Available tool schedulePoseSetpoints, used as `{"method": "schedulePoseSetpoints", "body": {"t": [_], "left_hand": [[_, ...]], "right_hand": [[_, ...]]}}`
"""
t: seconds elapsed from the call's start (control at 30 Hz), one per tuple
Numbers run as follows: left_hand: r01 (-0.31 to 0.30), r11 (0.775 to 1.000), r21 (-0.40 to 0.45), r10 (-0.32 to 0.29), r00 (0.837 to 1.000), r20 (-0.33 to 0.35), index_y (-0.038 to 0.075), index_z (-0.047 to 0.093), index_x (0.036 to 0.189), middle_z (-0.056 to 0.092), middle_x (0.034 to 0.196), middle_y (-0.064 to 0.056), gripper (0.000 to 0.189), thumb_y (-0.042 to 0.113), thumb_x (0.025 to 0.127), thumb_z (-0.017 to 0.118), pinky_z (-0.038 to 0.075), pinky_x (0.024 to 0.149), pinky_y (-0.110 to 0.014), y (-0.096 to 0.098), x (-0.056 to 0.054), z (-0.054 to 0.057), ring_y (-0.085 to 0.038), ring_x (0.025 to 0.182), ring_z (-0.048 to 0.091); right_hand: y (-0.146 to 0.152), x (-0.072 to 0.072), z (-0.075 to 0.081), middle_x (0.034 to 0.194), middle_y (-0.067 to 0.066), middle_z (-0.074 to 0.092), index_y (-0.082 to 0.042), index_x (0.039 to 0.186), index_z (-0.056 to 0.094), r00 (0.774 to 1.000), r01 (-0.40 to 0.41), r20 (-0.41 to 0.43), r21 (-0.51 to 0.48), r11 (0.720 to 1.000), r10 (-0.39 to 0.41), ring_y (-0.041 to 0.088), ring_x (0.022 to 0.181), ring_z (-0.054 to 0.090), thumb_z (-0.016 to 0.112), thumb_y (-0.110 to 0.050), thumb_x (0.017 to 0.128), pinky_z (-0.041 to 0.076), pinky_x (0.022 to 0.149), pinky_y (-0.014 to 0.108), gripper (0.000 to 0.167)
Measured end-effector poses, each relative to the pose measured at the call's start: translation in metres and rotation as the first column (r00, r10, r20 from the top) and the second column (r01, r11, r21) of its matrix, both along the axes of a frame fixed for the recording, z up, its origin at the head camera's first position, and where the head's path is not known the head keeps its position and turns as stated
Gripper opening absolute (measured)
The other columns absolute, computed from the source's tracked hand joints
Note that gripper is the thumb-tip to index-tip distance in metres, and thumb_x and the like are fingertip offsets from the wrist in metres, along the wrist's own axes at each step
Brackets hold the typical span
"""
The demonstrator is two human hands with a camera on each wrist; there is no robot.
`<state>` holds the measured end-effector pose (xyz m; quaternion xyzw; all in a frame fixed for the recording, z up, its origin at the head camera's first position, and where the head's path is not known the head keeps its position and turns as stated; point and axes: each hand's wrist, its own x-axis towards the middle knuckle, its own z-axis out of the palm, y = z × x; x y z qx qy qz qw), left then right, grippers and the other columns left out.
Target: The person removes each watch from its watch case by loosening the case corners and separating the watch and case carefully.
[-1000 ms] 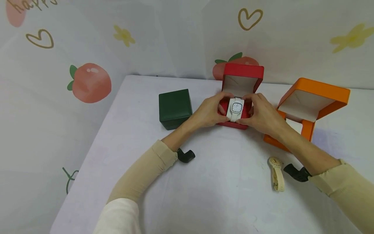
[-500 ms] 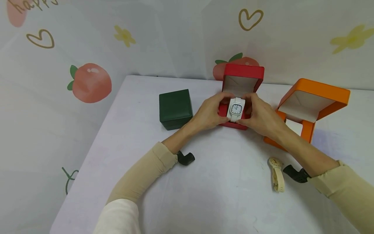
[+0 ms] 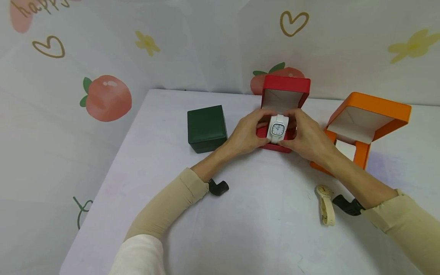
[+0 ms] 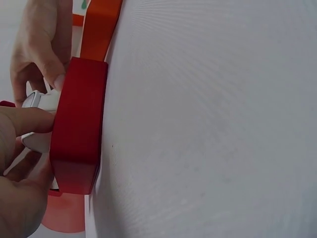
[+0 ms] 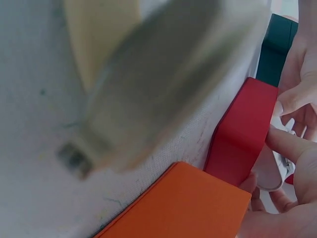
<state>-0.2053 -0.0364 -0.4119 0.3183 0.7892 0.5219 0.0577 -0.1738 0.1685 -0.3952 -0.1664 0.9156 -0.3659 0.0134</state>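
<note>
A white wristwatch [image 3: 278, 129] with a squarish face sits in the open red watch box [image 3: 286, 84], face up and raised above the rim in the left wrist view. My left hand [image 3: 245, 131] pinches its left side, thumb at the front and fingers behind. From the other side, my right hand [image 3: 311, 135] grips it in the same way, thumb along the box's front edge. Between the hands, red lining shows on both sides of the watch. The wrist views show both thumbs right at the rim of the red box base.
An open orange box [image 3: 369, 114] with a white insert stands under and beside my right forearm. To the left is a closed green box [image 3: 206, 128]. A cream watch [image 3: 326, 206] lies on the white-covered table [image 3: 240, 233] near my right wrist. A patterned backdrop [image 3: 206, 46] rises behind.
The watch has tilted and shifted slightly toward me between my hands, its face now a little lower. My fingers have adjusted slightly around it; the boxes have stayed put.
</note>
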Motion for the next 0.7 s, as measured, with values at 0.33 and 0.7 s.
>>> {"method": "schedulePoseSetpoints", "body": {"t": [0.33, 0.7], "left_hand": [[-0.011, 1.0, 0.023, 0.011, 1.0, -0.006, -0.004, 0.05, 0.134, 0.052, 0.131, -0.016, 0.065, -0.014, 0.076, 0.077, 0.051, 0.098, -0.029, 0.0011, 0.0016, -0.0005, -0.026, 0.121, 0.056], [-0.001, 0.999, 0.04, 0.002, 1.0, -0.021, -0.001, 0.051, 0.135, 0.051, 0.131, -0.012, 0.068, -0.013, 0.075, 0.079, 0.05, 0.096, -0.022, 0.0, 0.0015, -0.0009, -0.018, 0.117, 0.056]], "right_hand": [[-0.0005, -0.0006, 0.0002, 0.121, 0.017, 0.052, 0.001, 0.136, 0.041, 0.999, -0.011, -0.033, -0.002, 1.0, 0.011, 0.03, 0.099, 0.051, 0.086, -0.005, 0.075, 0.051, 0.081, 0.045, 0.076], [0.0013, -0.0019, 0.0002, 0.117, 0.016, 0.053, 0.001, 0.134, 0.042, 0.998, -0.017, -0.055, 0.007, 1.0, 0.017, 0.029, 0.096, 0.053, 0.088, -0.005, 0.073, 0.052, 0.077, 0.042, 0.077]]}}
